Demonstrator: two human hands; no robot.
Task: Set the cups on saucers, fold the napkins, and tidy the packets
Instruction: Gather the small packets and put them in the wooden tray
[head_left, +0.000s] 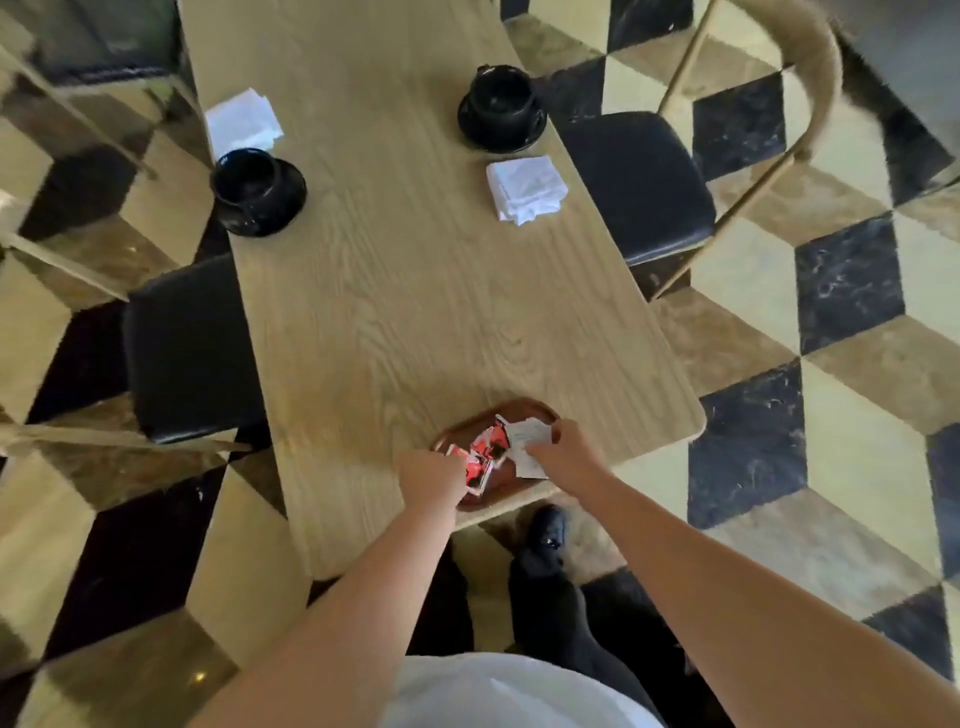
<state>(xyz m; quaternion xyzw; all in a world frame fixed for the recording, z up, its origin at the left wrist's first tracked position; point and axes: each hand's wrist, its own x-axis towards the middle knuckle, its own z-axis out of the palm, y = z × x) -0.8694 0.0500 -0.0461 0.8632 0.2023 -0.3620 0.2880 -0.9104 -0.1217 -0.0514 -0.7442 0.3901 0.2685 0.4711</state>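
Packets being tidied in the tray at the near end of the tabletop.

The red packets (480, 457) and white packets (527, 441) lie in a brown oval tray (540, 410) close to the near edge of the tabletop (395, 291). The left hand (431, 475) is closed on the red ones and the right hand (563, 452) pinches the white ones, so the packet step looks to be the one in hand. Farther off, two black cups (498, 96) (249, 179) already sit on black saucers (530, 130) (291, 200), each with a folded white napkin (524, 189) (241, 124) beside it. The next move likely calls for squaring each bunch and laying it flat inside the tray without spilling loose packets over the rim.
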